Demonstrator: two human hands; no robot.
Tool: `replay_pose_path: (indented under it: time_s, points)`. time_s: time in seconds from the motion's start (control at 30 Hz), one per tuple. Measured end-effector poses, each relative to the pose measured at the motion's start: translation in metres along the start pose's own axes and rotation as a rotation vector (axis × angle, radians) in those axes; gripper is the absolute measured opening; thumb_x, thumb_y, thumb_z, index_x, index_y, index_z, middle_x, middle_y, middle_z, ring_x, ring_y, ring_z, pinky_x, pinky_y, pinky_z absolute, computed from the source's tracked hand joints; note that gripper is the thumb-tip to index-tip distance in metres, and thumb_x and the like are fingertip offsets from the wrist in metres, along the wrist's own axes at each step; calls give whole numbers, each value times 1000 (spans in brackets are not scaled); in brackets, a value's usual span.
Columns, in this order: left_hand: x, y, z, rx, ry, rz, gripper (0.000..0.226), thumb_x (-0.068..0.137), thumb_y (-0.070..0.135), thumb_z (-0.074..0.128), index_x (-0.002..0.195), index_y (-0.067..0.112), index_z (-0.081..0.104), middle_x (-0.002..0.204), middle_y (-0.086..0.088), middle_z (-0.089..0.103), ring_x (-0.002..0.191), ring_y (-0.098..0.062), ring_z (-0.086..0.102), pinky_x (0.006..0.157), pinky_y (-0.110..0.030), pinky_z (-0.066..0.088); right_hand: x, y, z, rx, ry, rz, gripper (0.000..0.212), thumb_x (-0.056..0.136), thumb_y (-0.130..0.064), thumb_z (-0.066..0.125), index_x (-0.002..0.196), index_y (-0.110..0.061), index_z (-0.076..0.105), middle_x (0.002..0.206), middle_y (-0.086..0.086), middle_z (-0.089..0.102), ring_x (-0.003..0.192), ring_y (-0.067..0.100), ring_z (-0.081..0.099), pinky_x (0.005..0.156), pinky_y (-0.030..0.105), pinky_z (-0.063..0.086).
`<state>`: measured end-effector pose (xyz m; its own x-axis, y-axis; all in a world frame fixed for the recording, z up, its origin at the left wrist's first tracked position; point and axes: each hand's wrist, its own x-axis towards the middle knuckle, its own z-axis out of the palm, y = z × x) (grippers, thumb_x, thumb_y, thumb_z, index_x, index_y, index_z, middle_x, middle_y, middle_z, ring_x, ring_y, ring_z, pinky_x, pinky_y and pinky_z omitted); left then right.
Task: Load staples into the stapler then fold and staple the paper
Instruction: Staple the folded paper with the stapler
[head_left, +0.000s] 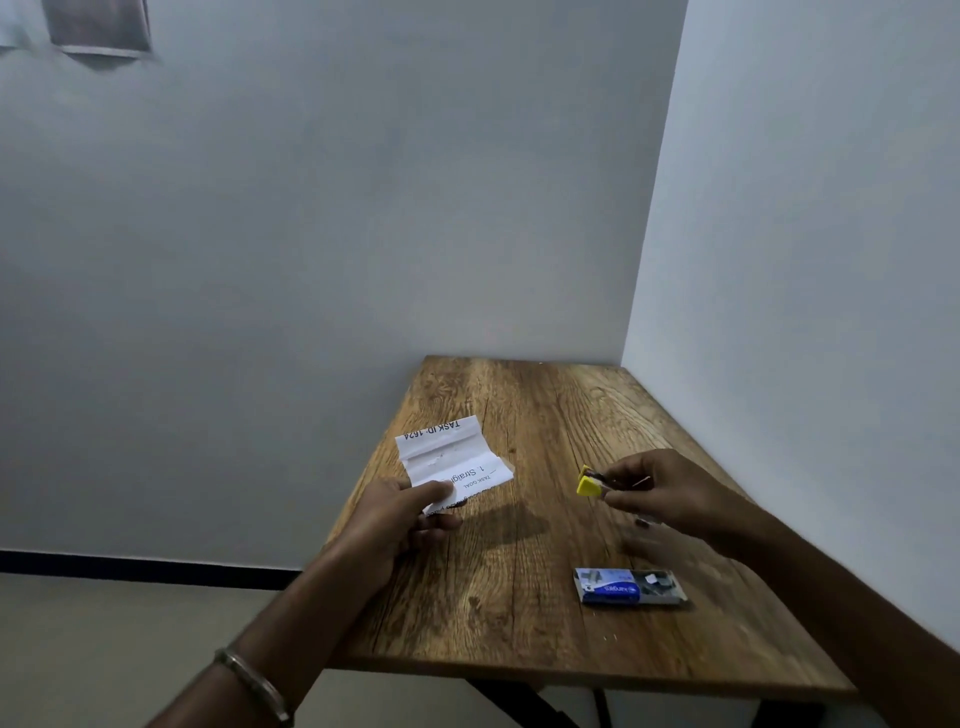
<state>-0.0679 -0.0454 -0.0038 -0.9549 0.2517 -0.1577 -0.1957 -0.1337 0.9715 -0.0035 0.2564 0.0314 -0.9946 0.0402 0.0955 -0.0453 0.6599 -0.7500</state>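
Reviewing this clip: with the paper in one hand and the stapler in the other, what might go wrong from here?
1. The left hand pinches the folded paper only at one edge, above the table; the folds may spring open or the paper may slip.
2. The right hand holds the small yellow stapler in mid-air, so a staple could land crooked or miss the fold.
3. The open staple box lies near the right forearm and might be knocked.

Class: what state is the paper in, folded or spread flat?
Folded. The paper, held by the left hand, shows creases, and one panel laps over another.
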Motion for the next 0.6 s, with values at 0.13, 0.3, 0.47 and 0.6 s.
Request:
replay_pose_path:
  time_s: [0.13,0.3,0.47,0.6]
  points:
    - [1,1,-2,39,-7,-10,18,87,11,71,101,1,69,74,-13,78,57,-15,73,44,-21,54,-3,6,7,-239,91,-78,27,81,-20,81,107,-22,76,98,-11,74,91,2,66,80,17,50]
    - [2,2,-4,63,-19,-30,22,86,12,73,101,-3,69,69,-16,75,50,-14,68,43,-20,52,-10,8,16,-262,68,-107,25,76,-26,84,100,-28,77,91,-16,70,84,-3,64,64,9,45]
    - [2,2,-4,61,-25,-34,20,85,11,73,98,-4,68,66,-15,75,47,-13,67,41,-20,50,-9,8,23,-360,58,-94,34,79,-25,82,111,-29,74,100,-15,66,91,0,59,68,12,41]
    - [2,1,-4,57,-31,-26,17,85,10,73,95,-2,68,66,-15,75,46,-12,67,40,-19,50,-9,12,22,-362,53,-66,38,78,-23,82,114,-28,73,103,-14,67,94,1,60,72,13,43]
